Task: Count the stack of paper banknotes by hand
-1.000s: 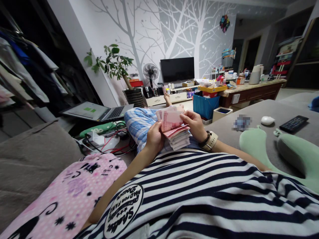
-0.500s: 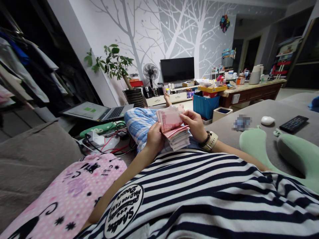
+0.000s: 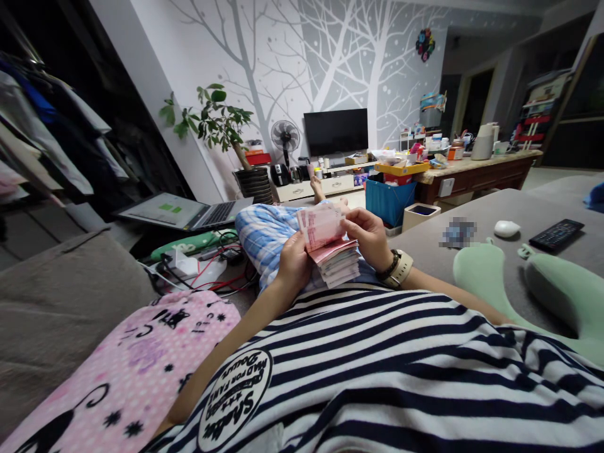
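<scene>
A thick stack of banknotes (image 3: 340, 267), folded over, is held above my lap. My left hand (image 3: 295, 258) grips it from the left side, thumb on top of the notes. Pinkish-red notes stand up at the far end of the stack, and their far edge is pinched between the thumb and fingers of my right hand (image 3: 368, 236). A watch with a pale strap (image 3: 402, 267) and a dark bracelet are on my right wrist. Some of my left fingers are hidden behind the stack.
To the left are an open laptop (image 3: 189, 212), tangled cables (image 3: 221, 267) and a pink patterned blanket (image 3: 155, 358). On the sofa at right lie a remote control (image 3: 557, 234), a white mouse-shaped object (image 3: 506, 228), a blurred-out item and a green U-shaped cushion (image 3: 557, 283). A cluttered table stands beyond.
The raised notes have shifted slightly between my hands, and their faces show at a slightly different angle. Both hands keep nearly the same place and grip.
</scene>
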Tool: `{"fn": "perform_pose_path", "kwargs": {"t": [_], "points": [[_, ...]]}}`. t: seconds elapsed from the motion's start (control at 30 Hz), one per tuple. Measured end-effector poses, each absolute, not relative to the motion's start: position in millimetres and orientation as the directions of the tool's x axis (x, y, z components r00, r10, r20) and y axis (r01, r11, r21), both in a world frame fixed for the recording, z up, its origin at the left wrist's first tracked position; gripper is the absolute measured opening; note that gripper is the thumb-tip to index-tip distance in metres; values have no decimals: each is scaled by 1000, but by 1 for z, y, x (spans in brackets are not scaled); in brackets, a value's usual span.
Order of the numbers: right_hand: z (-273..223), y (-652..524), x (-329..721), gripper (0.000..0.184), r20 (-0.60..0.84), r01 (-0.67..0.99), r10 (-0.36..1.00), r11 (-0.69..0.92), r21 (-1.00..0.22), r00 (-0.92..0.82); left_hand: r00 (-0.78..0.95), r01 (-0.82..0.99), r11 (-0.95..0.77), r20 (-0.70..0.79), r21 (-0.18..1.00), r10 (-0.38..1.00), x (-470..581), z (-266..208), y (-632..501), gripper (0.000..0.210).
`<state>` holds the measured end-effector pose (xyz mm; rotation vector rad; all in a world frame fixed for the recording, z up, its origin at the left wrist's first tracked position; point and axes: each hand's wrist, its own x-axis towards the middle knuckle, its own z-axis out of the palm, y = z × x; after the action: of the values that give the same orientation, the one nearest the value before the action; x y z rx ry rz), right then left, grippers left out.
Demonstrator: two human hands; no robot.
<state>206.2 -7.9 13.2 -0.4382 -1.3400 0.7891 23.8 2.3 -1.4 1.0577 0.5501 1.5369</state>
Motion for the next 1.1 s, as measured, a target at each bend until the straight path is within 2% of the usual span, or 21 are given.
{"fn": "perform_pose_path", "kwargs": {"t": [0.2, 0.33, 0.57, 0.83, 1.1], "points": [[12, -7, 207, 69, 681, -238, 732, 666, -707, 23, 45, -504, -256, 321, 825, 946, 22, -5, 4, 41], [10, -7, 208, 68, 677, -214, 735, 668, -713, 35, 50, -523, -255, 327, 813, 944, 21, -8, 7, 45], [6, -4, 208, 79, 652, -213, 758, 639, -739, 11, 20, -512, -255, 308, 820, 951, 14, -15, 15, 44], [11, 2, 208, 75, 667, -199, 735, 677, -709, 124, 18, -502, -261, 312, 824, 950, 15, -12, 10, 53], [8, 9, 211, 75, 617, -211, 786, 609, -764, 33, 35, -514, -257, 319, 819, 947, 17, -10, 8, 53]]}}
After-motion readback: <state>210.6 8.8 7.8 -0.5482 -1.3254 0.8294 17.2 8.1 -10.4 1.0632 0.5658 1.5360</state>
